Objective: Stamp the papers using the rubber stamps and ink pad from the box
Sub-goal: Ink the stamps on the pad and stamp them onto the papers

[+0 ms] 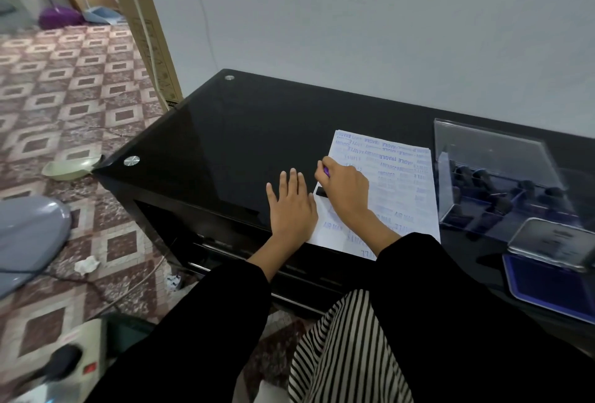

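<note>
At the left, the left hand (291, 206) is laid flat with fingers spread, partly on the glossy black glass counter (206, 145) and partly on the left edge of the paper (399, 177), which is pinned by it; nothing is gripped. Just beside it, the right hand (346, 188) is closed around a stamp (321, 191), whose dark rectangular base is pressed onto the paper's left margin, a purple part showing above the fingers. The sheet, thin and white, is already crowded with blue imprints; it lies near the counter's front edge, its long axis running toward the back edge. Further right, a clear plastic box (492, 157) holds more dark stamps. At the front right corner the ink pad (547, 286) lies open, a flat blue rectangle with a hinged lid. The pad is judged nearer the right hand, to that hand's right.
</note>
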Tool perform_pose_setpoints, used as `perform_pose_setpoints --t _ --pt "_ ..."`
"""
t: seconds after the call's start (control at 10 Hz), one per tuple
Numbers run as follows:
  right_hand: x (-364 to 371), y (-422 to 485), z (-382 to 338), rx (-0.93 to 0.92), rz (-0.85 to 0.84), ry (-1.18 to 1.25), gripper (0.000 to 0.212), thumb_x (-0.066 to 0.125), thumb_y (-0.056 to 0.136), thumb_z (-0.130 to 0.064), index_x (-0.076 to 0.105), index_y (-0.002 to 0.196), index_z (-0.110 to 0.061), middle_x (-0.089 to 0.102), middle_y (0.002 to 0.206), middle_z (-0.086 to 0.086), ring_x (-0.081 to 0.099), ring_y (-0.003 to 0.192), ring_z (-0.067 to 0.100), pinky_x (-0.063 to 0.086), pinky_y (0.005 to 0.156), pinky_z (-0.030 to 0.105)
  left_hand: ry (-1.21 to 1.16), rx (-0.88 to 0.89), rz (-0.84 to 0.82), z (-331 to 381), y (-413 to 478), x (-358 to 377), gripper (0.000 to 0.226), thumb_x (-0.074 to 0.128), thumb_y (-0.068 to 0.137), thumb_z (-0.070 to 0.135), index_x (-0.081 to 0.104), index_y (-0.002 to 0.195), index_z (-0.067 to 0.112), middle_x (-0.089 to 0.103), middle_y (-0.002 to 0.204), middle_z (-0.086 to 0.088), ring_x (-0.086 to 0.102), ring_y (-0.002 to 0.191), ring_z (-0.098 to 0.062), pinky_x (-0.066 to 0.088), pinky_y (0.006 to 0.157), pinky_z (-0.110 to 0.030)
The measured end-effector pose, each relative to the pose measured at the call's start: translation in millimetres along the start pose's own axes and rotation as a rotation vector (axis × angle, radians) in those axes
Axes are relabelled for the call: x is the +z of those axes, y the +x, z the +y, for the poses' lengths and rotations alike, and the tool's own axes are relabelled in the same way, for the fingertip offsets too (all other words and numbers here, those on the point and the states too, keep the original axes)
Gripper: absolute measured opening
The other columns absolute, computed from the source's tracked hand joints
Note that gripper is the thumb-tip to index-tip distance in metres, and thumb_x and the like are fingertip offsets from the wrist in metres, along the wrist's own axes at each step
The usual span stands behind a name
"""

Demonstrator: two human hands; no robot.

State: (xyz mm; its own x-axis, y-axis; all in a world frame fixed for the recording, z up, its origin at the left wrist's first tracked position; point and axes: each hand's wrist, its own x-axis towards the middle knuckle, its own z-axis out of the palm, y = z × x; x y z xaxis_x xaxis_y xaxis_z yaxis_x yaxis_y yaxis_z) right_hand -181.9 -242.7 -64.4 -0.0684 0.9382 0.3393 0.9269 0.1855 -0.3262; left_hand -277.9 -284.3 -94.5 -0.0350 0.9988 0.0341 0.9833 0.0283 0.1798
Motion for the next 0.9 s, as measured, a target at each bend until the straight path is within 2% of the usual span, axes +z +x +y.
perform_pose_setpoints --t 0.1,0.2,0.4,0.5,0.6,0.8,0.9 --pt "1 4 0 0.016 0.003 -0.004 0.035 0.035 0.1 -0.031 0.059 0.089 -0.009 0.065 0.071 0.01 0.056 0.058 0.02 0.038 0.051 0.023 0.0 0.001 -0.003 0 0 0 0.054 0.015 0.102 0.031 0.004 0.149 0.008 0.0 0.159 -0.007 -0.004 0.147 -0.023 0.0 0.117 -0.047" --pt "2 7 1 0.031 0.021 -0.005 0.036 0.034 0.1 -0.032 0.059 0.088 -0.009 0.065 0.07 0.011 0.058 0.06 0.022 0.044 0.056 0.028 -0.001 0.003 0.001 0 0 0 0.054 0.015 0.102 0.031 0.004 0.149 0.008 0.001 0.159 -0.007 -0.004 0.147 -0.023 0.0 0.117 -0.048" --pt "7 -1 1 -0.016 0.091 0.01 0.032 0.04 0.098 -0.028 0.058 0.081 -0.008 0.058 0.059 0.01 0.048 0.049 0.019 0.029 0.044 0.021 -0.002 -0.004 -0.002 -1 1 1 0.054 0.015 0.102 0.031 0.004 0.149 0.008 0.0 0.159 -0.007 -0.004 0.147 -0.023 0.0 0.117 -0.047" --pt "8 -10 -3 -0.083 0.212 -0.008 0.026 0.057 0.087 -0.021 0.054 0.063 -0.011 0.037 0.04 -0.001 0.027 0.034 0.01 0.007 0.038 0.011 0.005 -0.008 -0.005 0 1 1 0.054 0.014 0.102 0.031 0.003 0.15 0.008 0.0 0.159 -0.007 -0.005 0.147 -0.023 0.0 0.117 -0.048" --pt "7 -11 -4 -0.093 0.253 -0.014 0.026 0.064 0.08 -0.019 0.052 0.059 -0.012 0.035 0.036 -0.002 0.021 0.032 0.007 0.002 0.041 0.007 0.014 -0.008 -0.006 0 1 1 0.054 0.014 0.102 0.031 0.003 0.15 0.009 0.0 0.159 -0.007 -0.004 0.147 -0.023 0.0 0.117 -0.048" --pt "12 -5 1 -0.069 0.241 0.021 0.024 0.054 0.092 -0.021 0.059 0.072 -0.007 0.056 0.048 0.01 0.036 0.039 0.013 0.014 0.042 0.011 0.007 -0.008 -0.009 0 1 0 0.054 0.014 0.102 0.031 0.003 0.149 0.008 0.0 0.159 -0.007 -0.005 0.147 -0.023 0.0 0.117 -0.047" --pt "10 -1 0 -0.039 0.144 0.011 0.03 0.043 0.098 -0.026 0.06 0.084 -0.007 0.061 0.062 0.012 0.05 0.049 0.022 0.023 0.044 0.017 0.002 -0.012 -0.005 0 1 0 0.054 0.015 0.102 0.031 0.003 0.149 0.008 0.0 0.159 -0.007 -0.005 0.147 -0.023 0.0 0.117 -0.047"
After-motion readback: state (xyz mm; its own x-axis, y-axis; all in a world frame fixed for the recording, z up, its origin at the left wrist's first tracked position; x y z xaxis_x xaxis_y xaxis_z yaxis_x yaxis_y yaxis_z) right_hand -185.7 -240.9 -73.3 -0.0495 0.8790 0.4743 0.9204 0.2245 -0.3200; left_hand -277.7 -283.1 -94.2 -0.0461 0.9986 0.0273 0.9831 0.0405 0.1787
